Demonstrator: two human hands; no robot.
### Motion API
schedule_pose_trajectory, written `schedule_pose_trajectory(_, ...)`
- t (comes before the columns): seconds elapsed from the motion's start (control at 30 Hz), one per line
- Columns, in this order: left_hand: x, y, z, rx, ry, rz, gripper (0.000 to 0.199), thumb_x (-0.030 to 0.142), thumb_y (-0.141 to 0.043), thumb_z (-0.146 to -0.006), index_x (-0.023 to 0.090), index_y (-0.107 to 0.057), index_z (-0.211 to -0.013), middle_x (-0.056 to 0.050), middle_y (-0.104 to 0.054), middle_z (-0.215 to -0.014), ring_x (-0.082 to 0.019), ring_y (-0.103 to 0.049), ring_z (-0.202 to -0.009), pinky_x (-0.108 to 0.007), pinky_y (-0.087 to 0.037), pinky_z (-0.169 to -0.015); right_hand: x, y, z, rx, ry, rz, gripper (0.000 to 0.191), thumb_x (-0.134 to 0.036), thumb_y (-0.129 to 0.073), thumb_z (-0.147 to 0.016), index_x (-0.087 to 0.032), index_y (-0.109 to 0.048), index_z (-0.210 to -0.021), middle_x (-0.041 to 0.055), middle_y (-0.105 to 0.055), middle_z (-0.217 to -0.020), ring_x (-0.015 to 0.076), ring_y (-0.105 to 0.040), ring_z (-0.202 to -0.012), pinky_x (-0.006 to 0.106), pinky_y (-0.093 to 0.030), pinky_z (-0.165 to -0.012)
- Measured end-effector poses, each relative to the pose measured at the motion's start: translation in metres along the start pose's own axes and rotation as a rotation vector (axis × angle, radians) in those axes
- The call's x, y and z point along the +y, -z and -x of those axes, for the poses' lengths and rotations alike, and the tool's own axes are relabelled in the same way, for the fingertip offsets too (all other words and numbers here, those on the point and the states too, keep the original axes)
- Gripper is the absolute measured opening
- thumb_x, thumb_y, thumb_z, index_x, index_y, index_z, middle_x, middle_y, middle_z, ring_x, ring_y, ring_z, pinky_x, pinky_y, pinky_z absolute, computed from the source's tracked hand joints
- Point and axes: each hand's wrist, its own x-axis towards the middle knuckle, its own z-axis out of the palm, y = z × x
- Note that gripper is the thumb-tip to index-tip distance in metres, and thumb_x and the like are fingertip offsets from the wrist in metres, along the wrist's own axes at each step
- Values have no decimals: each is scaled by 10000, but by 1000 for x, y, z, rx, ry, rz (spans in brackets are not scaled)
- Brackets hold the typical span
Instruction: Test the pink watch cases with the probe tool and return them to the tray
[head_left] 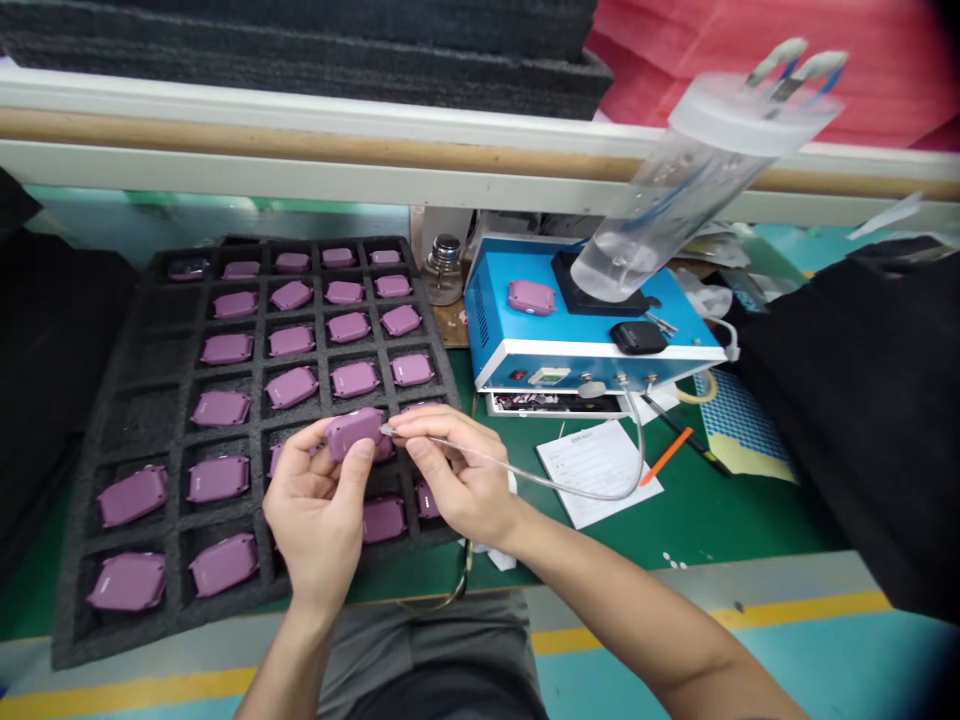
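Fingers (pixel 298 455) of left hand (pixel 311 515) closed round the held purple case (pixel 351 433), thumb on its near face, other fingertips behind and at its left end. Case raised over the black foam tray (pixel 64 600), tilted. Right hand (pixel 469 480) pinches the tube tip (pixel 388 430) between thumb and fingers, at the case's right end; whether tip and case touch, cannot tell. Clear tube (pixel 540 483) passes from the tip below the right hand's knuckles, loops right across a white printed sheet (pixel 574 465), climbs to the front of a blue box (pixel 491 285). Tray around and beyond the left hand: purple cases (pixel 218 408) in separate compartments, one dark item (pixel 189 268) in the far left one. Orange stick (pixel 667 456) slants by the sheet's right edge. On the box: loose purple case (pixel 532 297), dark rounded object (pixel 638 337), clear cylinder (pixel 637 225) leaning right from a black base (pixel 577 295). Metal-capped glass bottle (pixel 444 275) between tray and box. Green tabletop (pixel 757 520) beneath. Farther out, a shelf edge (pixel 300 170) carries black foam sheets (pixel 315 60) and red stacked material (pixel 750 50).
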Motion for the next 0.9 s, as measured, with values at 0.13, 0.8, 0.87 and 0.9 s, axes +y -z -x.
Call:
schedule_pose_trajectory(0.13, 0, 1, 0, -5, 4, -8, 323, 259, -856, -847, 178, -702, -1119, -54, -809, -1033, -178, -803, -900, -260, -658, -854, 0, -1, -1, 4, -4, 15, 164, -179, -607, -999, -239, -750, -1052, 70, -817, -1046, 186, -778, -1012, 356, -668, -897)
schedule_pose_trajectory(0.8, 1, 1, -1, -9, 9, -36, 335, 287, -852, -849, 175, -693, -1122, -58, -808, -1028, -182, -801, -891, -269, -655, -846, 0, -2, -1, 8, -18, 9, 148, -208, -607, -1003, -233, -749, -1035, 81, -816, -1033, 187, -781, -993, 354, -667, -890)
schedule_pose_trajectory(0.87, 1, 1, -1, -4, 7, -38, 337, 293, -852, -847, 174, -691, -1118, -58, -807, -1026, -182, -800, -890, -272, -656, -842, 0, -2, -1, 5, -16, 13, 151, -213, -602, -1007, -237, -748, -1036, 80, -815, -1034, 190, -782, -998, 360, -665, -899)
schedule_pose_trajectory(0.9, 1, 0, -1, -2, 8, -42, 340, 300, -852, -845, 174, -690, -1117, -60, -806, -1026, -184, -800, -892, -278, -657, -844, 0, -2, -1, 5, -18, 16, 152, -220, -598, -1010, -240, -747, -1037, 78, -816, -1036, 191, -782, -1000, 361, -665, -901)
